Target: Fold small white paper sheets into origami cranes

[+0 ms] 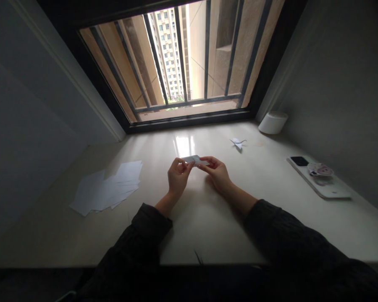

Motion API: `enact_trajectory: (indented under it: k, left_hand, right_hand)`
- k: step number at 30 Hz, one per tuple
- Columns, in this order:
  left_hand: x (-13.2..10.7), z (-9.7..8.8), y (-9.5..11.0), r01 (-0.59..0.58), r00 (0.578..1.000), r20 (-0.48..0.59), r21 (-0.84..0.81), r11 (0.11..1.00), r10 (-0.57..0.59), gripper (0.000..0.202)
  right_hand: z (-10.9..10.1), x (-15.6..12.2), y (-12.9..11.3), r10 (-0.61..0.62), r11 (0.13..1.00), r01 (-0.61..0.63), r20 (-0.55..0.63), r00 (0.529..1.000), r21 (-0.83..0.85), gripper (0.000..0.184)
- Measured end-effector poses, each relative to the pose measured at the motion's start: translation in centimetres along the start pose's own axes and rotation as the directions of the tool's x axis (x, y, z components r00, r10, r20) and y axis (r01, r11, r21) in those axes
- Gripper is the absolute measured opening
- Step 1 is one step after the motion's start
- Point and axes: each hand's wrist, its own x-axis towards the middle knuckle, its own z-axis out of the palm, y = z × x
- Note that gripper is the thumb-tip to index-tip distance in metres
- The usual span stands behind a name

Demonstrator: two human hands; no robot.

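Between my two hands is a small folded piece of paper [193,159], whitish-grey and held just above the pale tabletop. My left hand [178,175] pinches its left end with thumb and fingers. At the other end, my right hand [217,173] grips it with the thumb below and the forefinger along the top. The fingertips cover part of the paper, so its exact folds cannot be made out. Beyond my right hand sits a folded paper crane [237,144] with thin points and spread wings.
Loose white paper sheets [108,188] lie overlapping at the left. On the right a white phone [318,178] with a round grip lies flat. A white cylindrical object [272,122] stands by the right wall, near the barred window [189,121]. The tabletop [208,239] ends at a front edge near me.
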Motion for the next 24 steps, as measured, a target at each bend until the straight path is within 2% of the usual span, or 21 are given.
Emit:
enact_trajectory:
  k: [7,15,19,24]
  left_hand:
    - [0.2,0.2,0.1,0.059,0.998,-0.014,-0.072,0.996,-0.06,0.039]
    - [0.8,-0.3,-0.1,0.156,0.984,-0.072,-0.104,0.982,-0.164,0.047]
    - [0.8,-0.4,-0.5,0.154,0.985,-0.072,-0.076,0.985,-0.159,0.046]
    - [1.0,-1.0,-1.2,0.086,0.993,-0.09,0.038,0.996,-0.082,0.036]
  right_hand:
    - [-0.2,0.3,0.5,0.056,0.998,-0.054,-0.046,0.997,0.041,0.032]
    - [-0.7,0.5,-0.2,0.112,0.993,-0.113,0.052,0.992,0.023,0.043]
    - [-0.8,0.6,-0.2,0.106,0.994,-0.107,0.09,0.99,0.005,0.046]
    - [-0.6,0.2,-0.2,0.046,0.996,-0.036,0.141,0.989,-0.077,0.05]
